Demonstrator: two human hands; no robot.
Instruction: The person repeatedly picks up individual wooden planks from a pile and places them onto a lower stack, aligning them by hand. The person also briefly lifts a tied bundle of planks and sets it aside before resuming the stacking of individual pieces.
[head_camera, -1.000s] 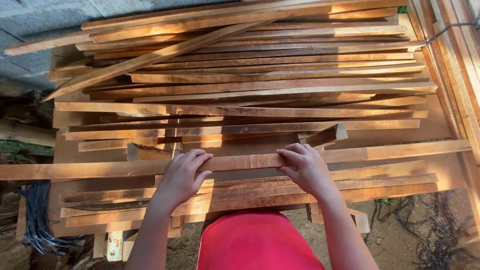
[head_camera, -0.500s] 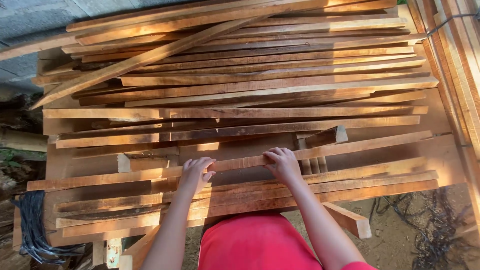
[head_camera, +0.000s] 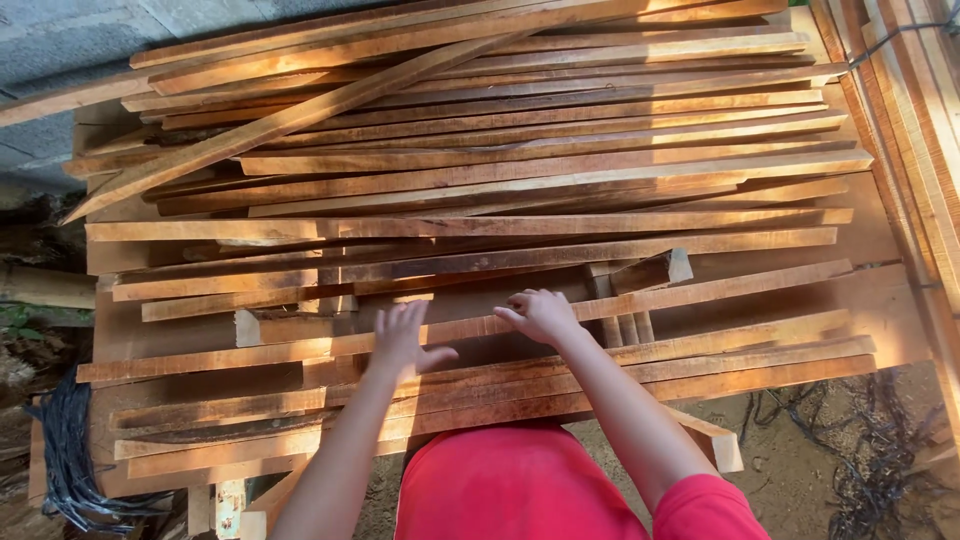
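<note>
Near the stack's front, left hand (head_camera: 405, 340) and right hand (head_camera: 540, 315) lay open-palmed on one slat (head_camera: 700, 292), gripping nothing, mid-shift.

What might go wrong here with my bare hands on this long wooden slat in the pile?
Both hands, left and right, rest bare on the rough-sawn slat, so splinters seem likely. The slat lies loosely across uneven strips; shifting it could pinch fingers or tip the short offcut block beside it.
</note>
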